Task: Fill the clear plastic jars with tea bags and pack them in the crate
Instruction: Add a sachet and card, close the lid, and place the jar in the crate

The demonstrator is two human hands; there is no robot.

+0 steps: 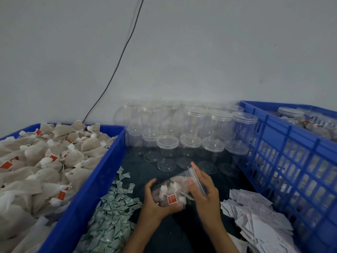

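Both hands are on one clear jar [175, 190], low in the middle and tipped on its side, mouth angled up toward the far right. The left hand [155, 201] cups the jar's base end from below, fingers curled round the far side and the thumb pressed along the near wall. The right hand [204, 187] is at the mouth end, fingers wrapped over the clear lid [197, 181]; the rim is blurred here, so I cannot tell if the lid is seated or only held against the opening. Inside the jar sit several tea bags [172, 193], white knotted tops and one red tag pressed to the near wall.

To the left, a solid blue bin [91, 189] is heaped with loose tea bags [45, 161], beige pouches with red tags. Between that bin and the hands, a drift of small green-and-white sachets [113, 212] spreads over the dark surface [145, 172]. To the right of the hands lies a scatter of white paper slips [259, 216].

Beyond the hands, against the grey wall [200, 52], stand the empty jars [191, 132], lidded, stacked two high in rows. On the right, the slatted blue crate [291, 161] runs from near to far, and at its far end a few filled, lidded jars [299, 119] show above the rim. A black cable [118, 66] hangs down the wall behind the bin.
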